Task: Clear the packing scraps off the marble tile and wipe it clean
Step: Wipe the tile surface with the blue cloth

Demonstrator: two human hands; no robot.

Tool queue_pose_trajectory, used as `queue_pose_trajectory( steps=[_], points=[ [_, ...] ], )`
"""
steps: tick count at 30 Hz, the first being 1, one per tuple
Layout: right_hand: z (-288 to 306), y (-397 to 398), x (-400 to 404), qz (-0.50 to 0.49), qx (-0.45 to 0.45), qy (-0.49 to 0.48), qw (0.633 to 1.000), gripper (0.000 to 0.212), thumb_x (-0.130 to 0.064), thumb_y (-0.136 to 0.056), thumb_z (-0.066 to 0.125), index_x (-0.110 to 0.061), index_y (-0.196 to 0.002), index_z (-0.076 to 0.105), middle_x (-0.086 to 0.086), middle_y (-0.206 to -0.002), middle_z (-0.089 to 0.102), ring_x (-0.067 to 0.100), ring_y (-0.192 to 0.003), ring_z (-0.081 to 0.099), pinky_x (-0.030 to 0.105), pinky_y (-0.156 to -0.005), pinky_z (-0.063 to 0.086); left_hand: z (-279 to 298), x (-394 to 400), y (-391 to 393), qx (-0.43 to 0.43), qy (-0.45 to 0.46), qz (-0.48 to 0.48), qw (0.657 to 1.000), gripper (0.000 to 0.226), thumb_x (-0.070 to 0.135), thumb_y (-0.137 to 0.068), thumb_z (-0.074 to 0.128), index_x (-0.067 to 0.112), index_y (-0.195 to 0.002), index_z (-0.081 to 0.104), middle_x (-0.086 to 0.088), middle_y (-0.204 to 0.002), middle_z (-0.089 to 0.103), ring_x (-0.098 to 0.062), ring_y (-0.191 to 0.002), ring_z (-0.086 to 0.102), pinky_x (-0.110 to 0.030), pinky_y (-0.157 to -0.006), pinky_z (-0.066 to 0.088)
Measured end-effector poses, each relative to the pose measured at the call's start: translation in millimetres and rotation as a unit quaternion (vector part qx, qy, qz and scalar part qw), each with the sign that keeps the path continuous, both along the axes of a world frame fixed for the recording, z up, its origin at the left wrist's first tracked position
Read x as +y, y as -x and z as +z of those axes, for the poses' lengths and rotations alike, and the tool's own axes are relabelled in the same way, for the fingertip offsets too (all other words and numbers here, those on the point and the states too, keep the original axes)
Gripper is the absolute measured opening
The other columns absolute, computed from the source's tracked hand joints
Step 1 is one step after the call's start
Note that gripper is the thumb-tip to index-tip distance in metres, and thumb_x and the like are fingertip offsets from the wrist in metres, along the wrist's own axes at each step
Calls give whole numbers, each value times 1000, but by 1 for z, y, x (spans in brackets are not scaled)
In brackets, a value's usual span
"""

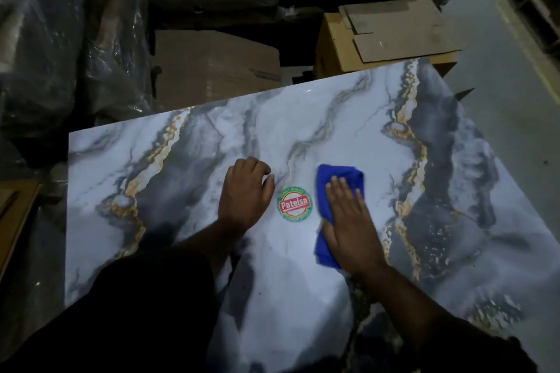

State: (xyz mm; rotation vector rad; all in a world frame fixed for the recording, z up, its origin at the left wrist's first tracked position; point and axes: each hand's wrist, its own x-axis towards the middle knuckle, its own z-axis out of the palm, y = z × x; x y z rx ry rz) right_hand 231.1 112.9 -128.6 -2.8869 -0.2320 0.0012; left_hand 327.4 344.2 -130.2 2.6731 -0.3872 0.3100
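A large glossy marble tile (303, 118), white with grey and gold veins, lies flat in front of me. A round red and green sticker (294, 205) sits near its middle. My right hand (348, 221) lies flat, fingers together, pressing a blue cloth (339, 179) onto the tile just right of the sticker. My left hand (245, 191) rests on the tile left of the sticker with its fingers curled under and nothing visible in it. No loose scraps show on the tile's surface.
Cardboard boxes (388, 36) with loose flaps stand beyond the tile's far edge, another flat carton (212, 70) to their left. Dark plastic-wrapped bundles (69, 39) fill the far left. A concrete floor (500, 76) with a yellow line runs along the right.
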Motion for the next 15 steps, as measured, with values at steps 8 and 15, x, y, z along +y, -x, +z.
queue_pose_trajectory(
  steps=[8, 15],
  points=[
    [0, -126, 44, -167, 43, 75, 982, 77, -47, -102, 34, -4, -161, 10, 15, -169, 8, 29, -157, 5, 51, -126, 8, 4, -13, -32, 64, 9, 77, 995, 40, 24, -97, 60, 9, -135, 62, -14, -113, 66, -34, -91, 70, -42, -70, 58],
    [3, -81, 50, 13, 10, 7, 1000, 78, -42, -96, 46, -5, -159, 21, 9, -168, 14, 23, -157, 7, 52, -126, 11, -2, -14, -32, 6, -22, 70, 997, 39, 22, -90, 63, 9, -127, 67, -12, -102, 64, -33, -94, 65, -42, -72, 54]
  ],
)
